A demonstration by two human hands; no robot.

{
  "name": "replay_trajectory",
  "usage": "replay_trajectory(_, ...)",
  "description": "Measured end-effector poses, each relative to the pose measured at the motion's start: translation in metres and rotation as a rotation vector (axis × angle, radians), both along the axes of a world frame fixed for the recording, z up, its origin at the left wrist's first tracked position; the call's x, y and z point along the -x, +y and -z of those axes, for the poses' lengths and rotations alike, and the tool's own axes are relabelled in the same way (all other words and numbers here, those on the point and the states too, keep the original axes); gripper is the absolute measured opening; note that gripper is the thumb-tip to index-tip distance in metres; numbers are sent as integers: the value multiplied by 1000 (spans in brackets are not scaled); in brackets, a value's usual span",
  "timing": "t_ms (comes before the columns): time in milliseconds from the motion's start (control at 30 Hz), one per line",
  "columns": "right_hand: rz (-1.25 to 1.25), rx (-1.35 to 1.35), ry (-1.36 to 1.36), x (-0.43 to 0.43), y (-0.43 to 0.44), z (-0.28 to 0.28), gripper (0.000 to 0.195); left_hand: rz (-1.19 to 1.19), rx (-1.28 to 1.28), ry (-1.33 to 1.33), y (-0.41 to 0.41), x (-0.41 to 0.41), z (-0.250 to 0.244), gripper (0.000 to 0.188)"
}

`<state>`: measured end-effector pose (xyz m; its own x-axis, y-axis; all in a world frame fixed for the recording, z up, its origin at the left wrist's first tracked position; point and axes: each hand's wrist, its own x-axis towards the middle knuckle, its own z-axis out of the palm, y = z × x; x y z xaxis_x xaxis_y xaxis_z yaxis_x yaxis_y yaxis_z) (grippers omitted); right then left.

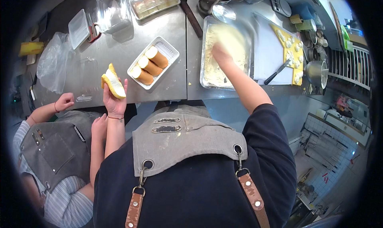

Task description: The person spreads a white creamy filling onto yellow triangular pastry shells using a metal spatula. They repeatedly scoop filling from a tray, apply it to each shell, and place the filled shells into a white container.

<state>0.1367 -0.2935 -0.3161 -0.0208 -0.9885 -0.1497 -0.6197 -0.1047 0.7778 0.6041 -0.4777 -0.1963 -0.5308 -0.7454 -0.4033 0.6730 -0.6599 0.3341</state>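
My left hand (pixel 115 103) holds a curved piece of yellow sponge cake (pixel 113 83) with white cream inside, over the steel table's front edge. My right hand (pixel 222 55) is in the metal tray of pale yellow powder or crumbs (pixel 214 75); a blurred pale shape lies beside its fingers, and I cannot tell whether it is gripped. Between my hands, a white plastic tray (pixel 131 69) bears several brown rolls with cream-covered ends (pixel 154 68). Right of the metal tray, yellow cake pieces (pixel 288 47) with cream dollops lie on white paper (pixel 266 51), a black-handled spatula (pixel 276 72) across them.
A co-worker in a grey apron (pixel 57 150) stands close at my left, one forearm beside mine. Behind the rolls are a lidded plastic box (pixel 155 3), stacked clear containers (pixel 112 15), red-handled scissors (pixel 94 33) and a dark bar (pixel 191 17). A metal bowl (pixel 316 74) stands far right.
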Motion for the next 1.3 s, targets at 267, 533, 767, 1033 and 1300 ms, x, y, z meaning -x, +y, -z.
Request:
replay_trajectory(267,804,445,-1393,-65,-40,-154,36,-24,-75,-141,-2,-3,42,37)
replay_trajectory(533,576,900,-1691,-187,-128,-74,42,-5,-118,-200,-2,19,39,42)
replay_trajectory(767,496,836,-1478,-204,-126,-56,40,61,-89,-148,-3,16,41,40)
replay_trajectory(1033,784,865,-1755,-200,-124,-59,44,44,-60,-153,-4,18,47,42)
replay_trajectory(1300,1182,737,-2820,-155,-111,-72,42,45,-88,-174,-4,15,41,43)
